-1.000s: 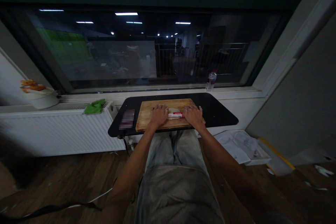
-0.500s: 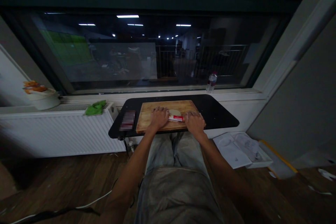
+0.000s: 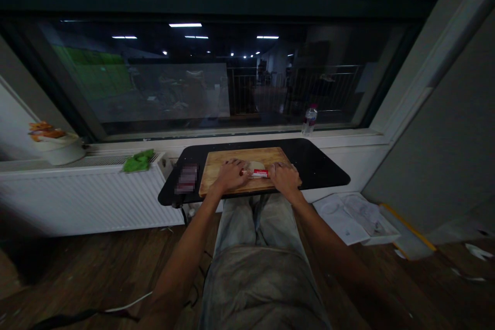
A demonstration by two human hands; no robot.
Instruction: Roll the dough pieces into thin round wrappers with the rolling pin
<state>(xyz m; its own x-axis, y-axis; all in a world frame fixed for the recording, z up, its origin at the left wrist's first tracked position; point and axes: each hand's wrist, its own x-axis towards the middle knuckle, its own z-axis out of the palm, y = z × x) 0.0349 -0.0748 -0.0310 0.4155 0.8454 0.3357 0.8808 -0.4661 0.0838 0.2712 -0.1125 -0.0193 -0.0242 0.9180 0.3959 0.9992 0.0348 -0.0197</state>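
Left of the wooden board (image 3: 211,175) on the black table (image 3: 327,171) lies a blurred item (image 3: 187,178); a bottle (image 3: 310,120) stands far right. Pale dough (image 3: 256,165) shows just beyond the red-and-white tube (image 3: 260,173), which lies on the board, long axis left to right; left hand (image 3: 232,174) and right hand (image 3: 285,177) cover its ends, whether clamped I cannot tell

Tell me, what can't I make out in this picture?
All in the head view:
Ends of the red-and-white tube: hidden by the left hand and right hand.
Tube's lettering: too small to read.
Full outline of the pale flat piece: partly hidden by the tube.
Dark item on the black table: pixelated.
Label of the bottle: too small and dim.
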